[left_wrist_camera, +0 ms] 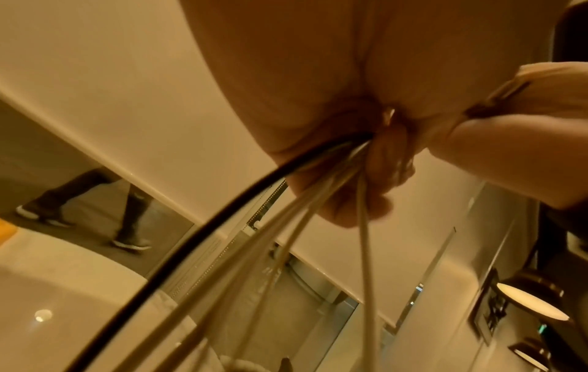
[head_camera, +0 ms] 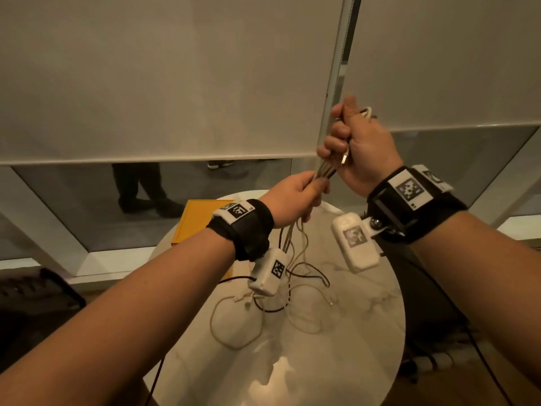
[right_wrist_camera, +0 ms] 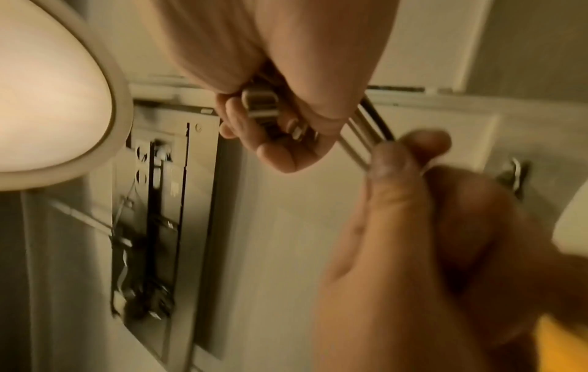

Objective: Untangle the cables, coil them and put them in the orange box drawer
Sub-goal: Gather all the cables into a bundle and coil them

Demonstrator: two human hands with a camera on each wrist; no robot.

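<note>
At the far left of the head view a dark bag-like object [head_camera: 35,291] lies on the floor, and behind the window glass a person's dark trousers and shoes [head_camera: 140,189] show. Next comes the orange box [head_camera: 202,221], which sits at the far left edge of the round marble table [head_camera: 336,361]. The left hand [head_camera: 292,197] is raised above the table, fingers curled around a bundle of cables [head_camera: 295,259], mostly pale ones with at least one black; the left wrist view shows the strands fanning out below the closed fist [left_wrist_camera: 334,161]. Their loose lengths hang down and lie in tangled loops on the tabletop. Just right and higher, the right hand [head_camera: 360,148] grips the upper part of the same bundle, with a metal plug [head_camera: 345,159] sticking out beside the palm. The two hands nearly touch.
</note>
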